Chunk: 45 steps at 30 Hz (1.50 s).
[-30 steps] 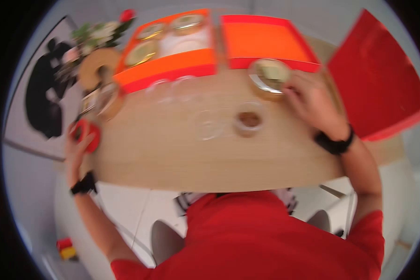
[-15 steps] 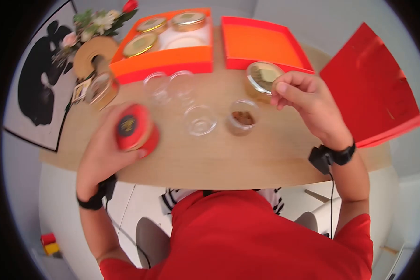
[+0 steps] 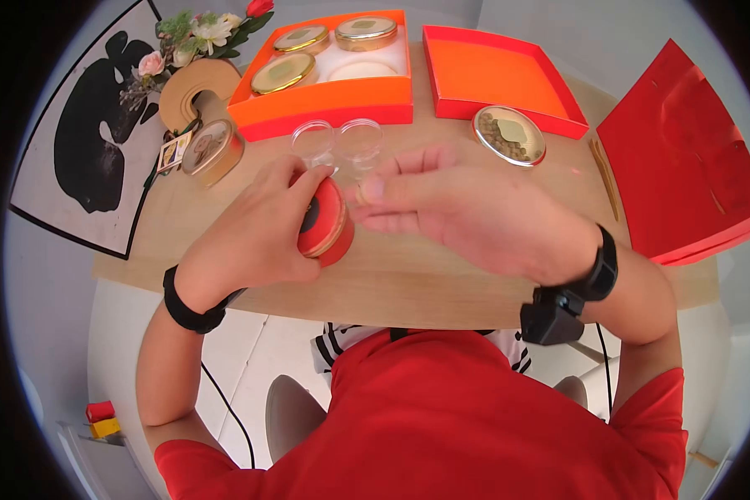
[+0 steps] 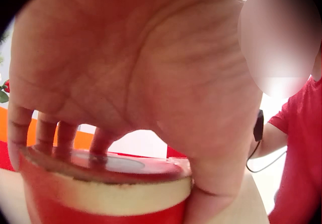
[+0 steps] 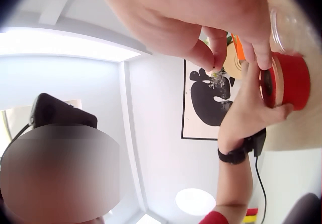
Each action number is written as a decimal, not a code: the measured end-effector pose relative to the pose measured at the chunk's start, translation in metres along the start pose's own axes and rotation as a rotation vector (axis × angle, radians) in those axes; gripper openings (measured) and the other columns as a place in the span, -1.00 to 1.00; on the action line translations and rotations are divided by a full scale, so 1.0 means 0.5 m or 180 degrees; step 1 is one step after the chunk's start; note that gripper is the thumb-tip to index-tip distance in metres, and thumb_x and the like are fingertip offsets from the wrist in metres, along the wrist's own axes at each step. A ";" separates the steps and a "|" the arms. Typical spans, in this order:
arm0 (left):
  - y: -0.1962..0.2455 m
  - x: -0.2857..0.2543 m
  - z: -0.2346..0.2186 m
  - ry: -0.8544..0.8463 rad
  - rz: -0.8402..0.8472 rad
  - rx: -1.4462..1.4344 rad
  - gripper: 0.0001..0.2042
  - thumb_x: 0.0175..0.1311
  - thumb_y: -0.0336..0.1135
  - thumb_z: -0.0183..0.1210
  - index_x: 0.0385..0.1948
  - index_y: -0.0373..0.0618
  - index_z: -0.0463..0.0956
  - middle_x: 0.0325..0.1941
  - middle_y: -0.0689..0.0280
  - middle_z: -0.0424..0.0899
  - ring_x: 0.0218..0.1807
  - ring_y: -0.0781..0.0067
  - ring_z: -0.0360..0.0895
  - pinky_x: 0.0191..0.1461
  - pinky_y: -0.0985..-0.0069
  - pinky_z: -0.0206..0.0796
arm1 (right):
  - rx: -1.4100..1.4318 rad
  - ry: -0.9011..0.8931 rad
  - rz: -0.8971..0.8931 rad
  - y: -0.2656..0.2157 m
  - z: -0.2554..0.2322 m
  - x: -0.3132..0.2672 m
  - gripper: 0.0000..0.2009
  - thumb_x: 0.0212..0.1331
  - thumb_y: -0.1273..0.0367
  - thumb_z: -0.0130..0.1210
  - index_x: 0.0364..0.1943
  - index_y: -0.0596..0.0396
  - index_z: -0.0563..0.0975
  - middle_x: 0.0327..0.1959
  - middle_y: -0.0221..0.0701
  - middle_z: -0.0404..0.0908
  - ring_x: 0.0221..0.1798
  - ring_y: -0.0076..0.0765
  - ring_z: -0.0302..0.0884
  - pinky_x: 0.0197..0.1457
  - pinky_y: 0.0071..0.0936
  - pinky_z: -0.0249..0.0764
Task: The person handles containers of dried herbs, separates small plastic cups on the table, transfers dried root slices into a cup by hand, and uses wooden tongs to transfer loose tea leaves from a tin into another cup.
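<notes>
My left hand (image 3: 246, 233) grips a red round tin (image 3: 333, 233) with a dark label, holding it tilted above the front of the table. In the left wrist view, fingers rest over the lid of the tin (image 4: 105, 199) and the thumb lies along its side. Beside the tin is my right hand (image 3: 475, 212), slightly blurred, its fingers bent. In the right wrist view, two fingertips of the right hand (image 5: 201, 13) are at the lid edge of the tin (image 5: 294, 80); thumb and another finger meet. Whether they pinch something small is unclear.
An orange-red box (image 3: 325, 104) holds several gold-lidded tins; an empty box (image 3: 500, 79) and a tin with a window lid (image 3: 508, 136) are to its right. Clear cups (image 3: 358, 140) stand behind my hands. A red bag (image 3: 683, 158) lies right, flowers (image 3: 211, 32) left.
My left hand has brought the red tin rightward from the table's left edge to the middle. My right hand has moved left from the window-lidded tin to the red one, covering the brown-filled cup.
</notes>
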<state>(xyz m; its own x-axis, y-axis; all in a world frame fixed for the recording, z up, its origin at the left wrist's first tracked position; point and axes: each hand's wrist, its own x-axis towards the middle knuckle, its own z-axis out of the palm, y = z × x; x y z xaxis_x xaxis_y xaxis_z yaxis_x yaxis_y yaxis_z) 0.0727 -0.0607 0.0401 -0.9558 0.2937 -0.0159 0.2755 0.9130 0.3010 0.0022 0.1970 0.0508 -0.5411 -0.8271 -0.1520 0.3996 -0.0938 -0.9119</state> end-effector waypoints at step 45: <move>0.028 0.004 0.017 0.0028 0.0081 0.0357 -0.08 -0.21 -0.31 0.58 0.37 -0.25 0.37 0.18 -0.06 0.49 0.21 -0.22 0.54 0.30 0.12 0.48 | 0.1011 0.0187 0.0112 0.146 0.052 -0.012 -0.70 0.60 0.32 0.17 0.17 0.30 0.60 0.23 -0.24 0.67 0.33 -0.31 0.62 0.56 -0.32 0.48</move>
<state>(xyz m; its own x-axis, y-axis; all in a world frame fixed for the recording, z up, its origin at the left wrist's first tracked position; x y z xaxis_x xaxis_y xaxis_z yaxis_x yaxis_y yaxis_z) 0.0756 -0.0451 0.0362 -0.9490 0.3153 -0.0010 0.3092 0.9313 0.1926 0.0541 0.1807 -0.0049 -0.5609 -0.8004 -0.2115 0.6248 -0.2417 -0.7424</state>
